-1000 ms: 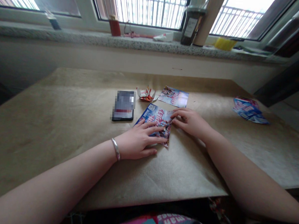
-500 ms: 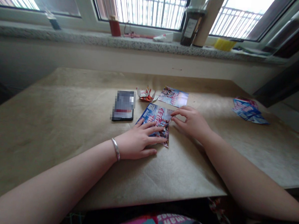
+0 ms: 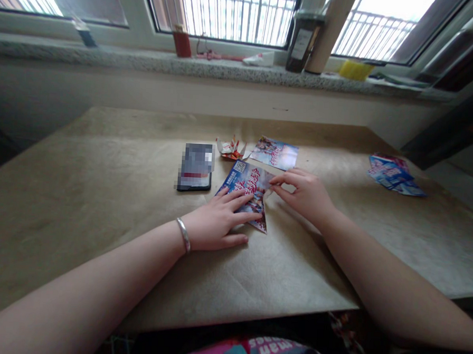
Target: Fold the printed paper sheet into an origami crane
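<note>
A printed paper sheet (image 3: 253, 179), blue with red lettering and a square code in one corner, lies at an angle on the table. My left hand (image 3: 222, 218) rests flat across its lower left part, fingers spread. Thumb and forefinger of my right hand (image 3: 299, 188) pinch the sheet's right edge, which lifts and curls slightly there. Beyond the sheet sits a folded paper crane (image 3: 232, 149) in red and white. Another printed sheet (image 3: 275, 153) lies flat behind my right hand.
A phone (image 3: 196, 167), its screen blurred out, lies left of the crane. Several printed papers (image 3: 395, 175) are piled at the right of the table (image 3: 101, 191). On the windowsill stand a dark lidded jar (image 3: 304, 42), a red container (image 3: 182, 43) and a yellow item (image 3: 356, 70).
The sheet's right edge is now raised and bent inward at my right fingertips. My left hand has stayed almost in place on the paper.
</note>
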The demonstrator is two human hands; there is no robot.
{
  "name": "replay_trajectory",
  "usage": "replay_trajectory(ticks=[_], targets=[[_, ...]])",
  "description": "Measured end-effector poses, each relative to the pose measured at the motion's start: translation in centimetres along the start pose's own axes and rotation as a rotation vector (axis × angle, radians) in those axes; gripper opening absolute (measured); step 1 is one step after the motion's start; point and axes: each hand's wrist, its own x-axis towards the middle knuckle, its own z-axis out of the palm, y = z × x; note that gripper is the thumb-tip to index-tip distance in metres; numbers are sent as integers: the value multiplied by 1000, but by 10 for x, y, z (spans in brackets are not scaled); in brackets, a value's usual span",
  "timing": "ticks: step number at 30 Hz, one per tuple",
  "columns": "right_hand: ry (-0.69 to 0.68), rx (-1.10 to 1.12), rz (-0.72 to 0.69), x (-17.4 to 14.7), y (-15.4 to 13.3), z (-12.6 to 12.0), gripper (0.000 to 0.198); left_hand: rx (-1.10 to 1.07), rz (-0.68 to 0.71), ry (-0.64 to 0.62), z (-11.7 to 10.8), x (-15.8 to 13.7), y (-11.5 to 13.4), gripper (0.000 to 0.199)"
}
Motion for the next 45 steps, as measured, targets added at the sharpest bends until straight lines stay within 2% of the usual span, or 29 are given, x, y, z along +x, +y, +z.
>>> replay_trajectory(ticks=[2, 7, 11, 14, 26, 33, 45], targets=[[-1, 28, 51, 0, -1, 0, 12, 7, -24, -14, 0, 0, 0, 60], [-23, 241, 247, -2, -3, 3, 32, 14, -51, -32, -1, 0, 1, 63], [-45, 393, 315, -1, -3, 6, 20, 20, -47, -23, 0, 0, 0, 64], [-71, 417, 349, -1, -2, 8, 16, 27, -65, -31, 0, 0, -1, 67], [-146, 402, 413, -2, -2, 12, 18, 30, -98, -16, -1, 0, -1, 66], [-194, 574, 440, -1, -1, 20, 19, 34, -35, 9, -1, 1, -2, 64], [-243, 379, 341, -1, -2, 16, 21, 18, -148, 28, 2, 1, -4, 74]])
